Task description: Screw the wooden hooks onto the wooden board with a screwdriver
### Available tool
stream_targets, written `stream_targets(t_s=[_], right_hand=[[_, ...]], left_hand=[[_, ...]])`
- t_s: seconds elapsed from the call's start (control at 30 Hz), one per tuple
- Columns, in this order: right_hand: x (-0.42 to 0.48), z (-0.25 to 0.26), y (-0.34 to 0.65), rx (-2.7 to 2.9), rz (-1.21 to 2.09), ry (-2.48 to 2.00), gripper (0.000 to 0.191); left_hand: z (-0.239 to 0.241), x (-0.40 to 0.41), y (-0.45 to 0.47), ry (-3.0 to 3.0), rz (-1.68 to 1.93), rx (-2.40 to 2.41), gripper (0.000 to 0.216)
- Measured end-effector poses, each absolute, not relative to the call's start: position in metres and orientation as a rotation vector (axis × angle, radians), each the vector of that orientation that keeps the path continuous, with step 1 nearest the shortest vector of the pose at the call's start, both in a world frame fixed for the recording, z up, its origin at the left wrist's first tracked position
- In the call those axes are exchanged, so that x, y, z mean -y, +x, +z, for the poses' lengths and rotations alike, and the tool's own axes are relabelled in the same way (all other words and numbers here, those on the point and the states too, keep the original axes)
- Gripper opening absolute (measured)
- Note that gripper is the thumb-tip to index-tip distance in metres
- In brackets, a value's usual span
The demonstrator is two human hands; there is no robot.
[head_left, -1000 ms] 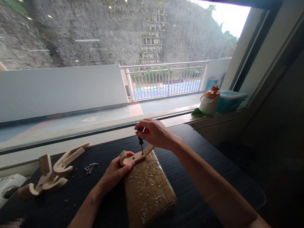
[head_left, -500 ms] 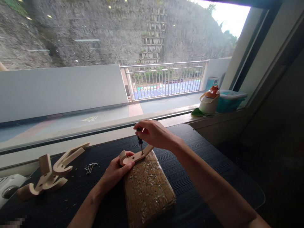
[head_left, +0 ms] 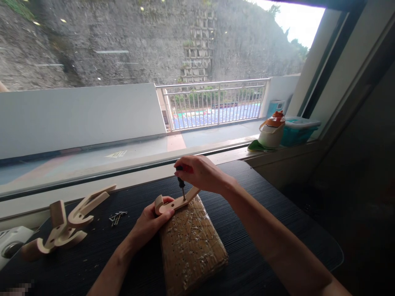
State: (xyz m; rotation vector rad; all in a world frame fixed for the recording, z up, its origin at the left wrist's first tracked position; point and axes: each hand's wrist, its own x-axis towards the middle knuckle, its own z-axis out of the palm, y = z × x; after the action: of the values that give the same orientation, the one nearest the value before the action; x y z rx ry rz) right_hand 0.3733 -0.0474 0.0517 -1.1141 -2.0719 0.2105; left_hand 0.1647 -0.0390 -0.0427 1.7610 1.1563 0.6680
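A light wooden hook piece (head_left: 177, 201) lies across the far end of a brown perforated block (head_left: 191, 244) strewn with pale shavings. My left hand (head_left: 149, 224) grips the hook's curled left end and holds it down on the block. My right hand (head_left: 202, 173) is closed round the red-and-black handle of a screwdriver (head_left: 181, 183). The screwdriver stands upright with its tip on the hook's flat arm.
Several more wooden hooks (head_left: 66, 228) lie at the left of the dark ribbed table (head_left: 262, 197), with a small heap of screws (head_left: 117, 216) beside them. A white device (head_left: 10, 244) sits at the far left edge. A white jug (head_left: 271, 131) and teal box (head_left: 298, 130) stand on the windowsill.
My right hand has turned slightly on the screwdriver handle. The hook, the block and my left hand have stayed in place.
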Motion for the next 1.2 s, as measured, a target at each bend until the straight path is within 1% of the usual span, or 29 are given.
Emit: stream_targets(t_s=[0.3, 0.47, 0.83, 1.07, 1.2], right_hand=[[0.0434, 0.0473, 0.3732, 2.086, 0.256, -1.068, 0.024], [0.0421, 0.0466, 0.3748, 2.051, 0.236, -1.132, 0.023], [0.0495, 0.0504, 0.3719, 2.086, 0.361, -1.154, 0.027], [0.0457, 0.0491, 0.3739, 2.048, 0.303, -1.250, 0.026], [0.0477, 0.0489, 0.3726, 2.093, 0.296, -1.232, 0.030]], left_hand=[[-0.0435, 0.0399, 0.1636, 1.757, 0.671, -1.138, 0.044], [-0.0435, 0.0396, 0.1645, 1.765, 0.674, -1.142, 0.044], [-0.0411, 0.0423, 0.1643, 1.723, 0.662, -1.130, 0.045], [-0.0394, 0.0423, 0.1658, 1.736, 0.689, -1.143, 0.043], [-0.0400, 0.0419, 0.1659, 1.738, 0.702, -1.142, 0.042]])
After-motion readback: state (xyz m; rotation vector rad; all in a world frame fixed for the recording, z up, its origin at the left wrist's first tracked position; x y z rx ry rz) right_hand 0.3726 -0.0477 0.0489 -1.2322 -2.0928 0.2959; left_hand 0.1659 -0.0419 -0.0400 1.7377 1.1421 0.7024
